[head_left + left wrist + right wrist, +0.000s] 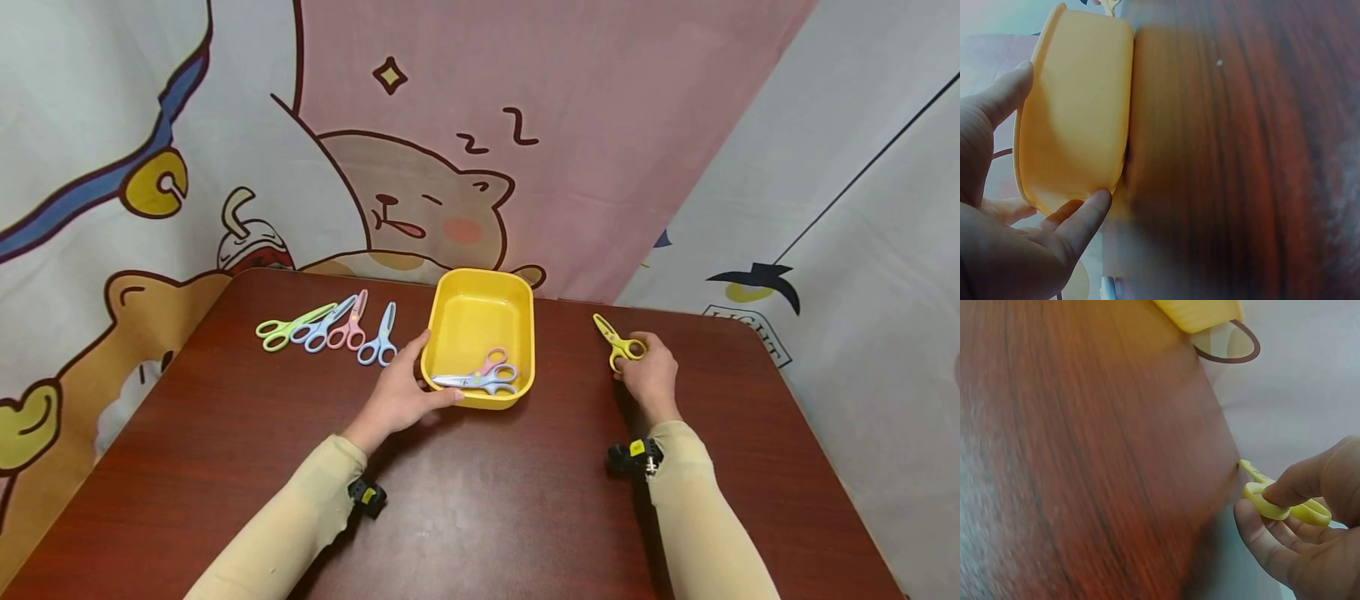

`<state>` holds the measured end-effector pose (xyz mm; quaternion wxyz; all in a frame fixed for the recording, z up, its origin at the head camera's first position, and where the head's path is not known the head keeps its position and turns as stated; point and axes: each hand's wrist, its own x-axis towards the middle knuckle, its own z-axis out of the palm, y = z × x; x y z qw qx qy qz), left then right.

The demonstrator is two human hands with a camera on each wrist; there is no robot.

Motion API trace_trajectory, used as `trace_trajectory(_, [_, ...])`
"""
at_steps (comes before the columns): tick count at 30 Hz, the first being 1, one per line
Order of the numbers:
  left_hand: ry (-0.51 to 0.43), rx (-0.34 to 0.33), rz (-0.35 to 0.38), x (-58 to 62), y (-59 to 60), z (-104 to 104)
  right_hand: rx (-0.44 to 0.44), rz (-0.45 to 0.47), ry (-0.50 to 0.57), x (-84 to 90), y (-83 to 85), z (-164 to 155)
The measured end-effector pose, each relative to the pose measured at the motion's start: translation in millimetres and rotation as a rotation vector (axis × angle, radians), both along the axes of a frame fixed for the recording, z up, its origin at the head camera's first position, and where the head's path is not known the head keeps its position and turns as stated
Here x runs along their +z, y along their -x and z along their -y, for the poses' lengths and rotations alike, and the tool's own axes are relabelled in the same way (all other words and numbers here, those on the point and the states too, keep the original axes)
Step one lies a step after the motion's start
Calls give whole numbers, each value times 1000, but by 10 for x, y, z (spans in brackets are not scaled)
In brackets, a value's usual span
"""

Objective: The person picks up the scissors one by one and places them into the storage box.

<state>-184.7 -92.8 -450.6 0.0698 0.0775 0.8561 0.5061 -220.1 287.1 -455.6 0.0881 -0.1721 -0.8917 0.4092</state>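
— Fingers first: how does the right hand (651, 371) lie?
— Its fingers (1285, 490) curl round the handles of the yellow scissors (617, 341), pinching them; the blades point far and left, away from the wrist. The scissors sit on the right side of the table (525, 500), well apart from the tray (480, 287).

— And the left hand (401, 392)?
— It holds the tray's near left corner. The thumb (1004, 94) lies straight along the left wall, and the fingers (1082, 219) are spread and pressed against the near wall. The wrist view shows the yellow wall between thumb and fingers.

— What lies in the tray?
— Two pairs of scissors at its near end: a blue pair (480, 382) lying across, and a pink pair (491, 362) just behind it, touching or overlapping it.

— Anything else on the table?
— A row of four pairs to the left of the tray, far of the left hand: green (288, 325), light blue (324, 327), pink (350, 325) and blue (380, 337), handles toward the near side. The first three overlap or touch; the last lies just beside them.

— Behind the table?
— A cartoon backdrop (420, 200) with a sleeping bear.
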Motion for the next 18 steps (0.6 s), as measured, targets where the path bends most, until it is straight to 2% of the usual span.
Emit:
trace_trajectory(6, [-4, -3, 2, -7, 0, 7, -7, -29, 27, 43, -28, 55])
trace_trajectory(18, [7, 3, -7, -5, -1, 6, -35, -70, 150, 174, -113, 179])
